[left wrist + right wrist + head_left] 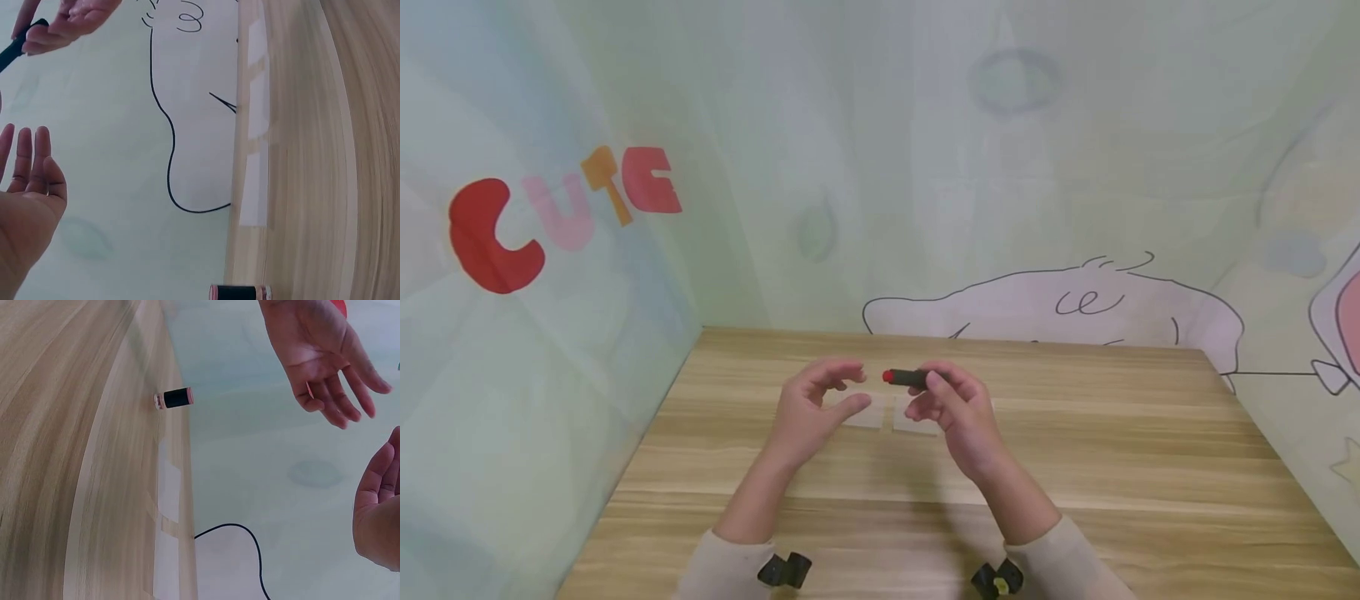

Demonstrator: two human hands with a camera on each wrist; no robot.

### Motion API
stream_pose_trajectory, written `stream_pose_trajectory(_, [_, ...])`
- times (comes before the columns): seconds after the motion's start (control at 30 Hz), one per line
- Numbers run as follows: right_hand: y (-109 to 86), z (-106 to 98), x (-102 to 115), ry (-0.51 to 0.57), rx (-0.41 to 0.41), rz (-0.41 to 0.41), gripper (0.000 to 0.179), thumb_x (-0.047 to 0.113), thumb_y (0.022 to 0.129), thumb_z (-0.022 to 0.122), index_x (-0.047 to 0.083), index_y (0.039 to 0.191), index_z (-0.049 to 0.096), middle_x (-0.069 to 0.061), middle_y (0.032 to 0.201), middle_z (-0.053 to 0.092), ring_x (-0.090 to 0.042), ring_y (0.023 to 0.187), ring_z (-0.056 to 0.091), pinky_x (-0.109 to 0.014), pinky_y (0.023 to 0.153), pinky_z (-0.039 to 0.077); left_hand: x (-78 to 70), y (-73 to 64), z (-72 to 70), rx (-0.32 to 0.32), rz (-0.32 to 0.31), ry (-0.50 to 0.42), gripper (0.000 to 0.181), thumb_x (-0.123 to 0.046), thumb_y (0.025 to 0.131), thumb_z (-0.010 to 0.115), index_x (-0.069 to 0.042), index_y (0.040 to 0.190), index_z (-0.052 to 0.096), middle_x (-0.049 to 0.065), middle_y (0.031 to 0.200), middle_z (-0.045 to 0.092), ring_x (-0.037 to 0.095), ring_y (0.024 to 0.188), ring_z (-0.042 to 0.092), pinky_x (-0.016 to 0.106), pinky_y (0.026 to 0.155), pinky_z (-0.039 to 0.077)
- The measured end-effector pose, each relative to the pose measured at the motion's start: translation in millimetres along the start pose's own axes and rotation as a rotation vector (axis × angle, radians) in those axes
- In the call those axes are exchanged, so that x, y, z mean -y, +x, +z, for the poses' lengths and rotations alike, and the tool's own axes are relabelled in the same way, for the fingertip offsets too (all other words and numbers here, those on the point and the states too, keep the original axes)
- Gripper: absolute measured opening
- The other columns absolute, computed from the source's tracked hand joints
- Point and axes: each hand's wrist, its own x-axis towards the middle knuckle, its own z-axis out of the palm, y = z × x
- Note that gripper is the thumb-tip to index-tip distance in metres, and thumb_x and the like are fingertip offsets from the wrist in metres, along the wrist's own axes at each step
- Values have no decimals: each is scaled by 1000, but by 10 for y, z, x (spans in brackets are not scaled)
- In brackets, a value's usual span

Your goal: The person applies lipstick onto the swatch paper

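My right hand [966, 417] holds a slim dark stick with a red tip [907, 377] between thumb and fingers, above the table. The red tip points left, toward my other hand; whether it is a marker or a lipstick I cannot tell. Facing it across a small gap, my left hand [808, 414] hangs with fingers loosely bent and nothing in them. Beneath the hands, white rectangular cards [915, 415] lie in a row on the table. A short dark cylinder with pinkish ends [178, 397] stands upright near the row's left end, visible in both wrist views.
The wood-grain table [1120, 467] meets a printed cloth backdrop [880, 183] at its far edge. Another cloth wall with coloured letters [497, 237] rises on the left. Dark wrist mounts [785, 570] sit on both sleeves.
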Motion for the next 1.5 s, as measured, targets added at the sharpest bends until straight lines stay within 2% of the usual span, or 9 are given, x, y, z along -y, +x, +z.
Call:
stream_pose_trajectory(0.2, [4,-19,8,-1,-4,-10,25,9,105,48,22,107,69,5,92,72,-9,74,70,-27,75,58,87,9,-158,-17,-54,63,35,-3,83,82,-4,116,70,14,111,70,15,102,63,26,92,50])
stream_pose_trajectory(0.5, [3,-29,19,8,-7,-13,25,9,106,48,21,107,69,4,91,72,-9,73,70,-26,75,58,190,23,-259,-13,-115,98,33,-8,87,81,-2,117,69,16,113,69,21,104,63,31,95,49])
stream_pose_trajectory(0.67, [5,-44,6,10,-11,-13,26,8,106,47,21,107,70,4,91,72,-9,73,70,-26,75,58,253,41,-273,-6,-152,179,33,-16,88,81,-7,118,70,10,114,70,21,108,62,39,100,47])
stream_pose_trajectory(0.8, [0,-63,-3,7,-17,-11,27,7,106,47,21,107,70,4,91,72,-9,73,70,-25,75,58,312,72,-286,11,-142,270,35,-21,87,82,-9,118,71,9,114,71,20,108,62,44,99,47])
stream_pose_trajectory(0.93, [3,-66,-2,10,-17,-12,27,7,106,46,21,107,69,4,91,72,-9,73,70,-25,74,58,362,104,-294,49,-94,389,36,-24,86,84,-10,116,72,8,113,72,19,106,64,43,95,48])
stream_pose_trajectory(1.1, [6,-71,-8,13,-17,-17,27,7,106,47,21,107,69,4,91,72,-9,73,70,-25,74,58,410,145,-297,108,-45,471,32,-20,85,84,-9,113,73,5,111,72,21,105,65,47,94,50])
stream_pose_trajectory(1.33, [4,-75,-19,12,-37,0,26,8,106,47,22,106,70,5,90,72,-9,71,70,-24,73,58,524,176,-318,172,-54,574,29,-19,87,83,-8,112,74,5,112,71,26,107,65,50,97,50])
stream_pose_trajectory(1.5, [0,-78,-26,13,-45,4,26,8,106,48,22,106,70,5,89,73,-9,71,70,-24,72,58,621,194,-319,255,-74,704,27,-20,90,80,-8,113,73,7,118,69,29,114,63,49,101,48])
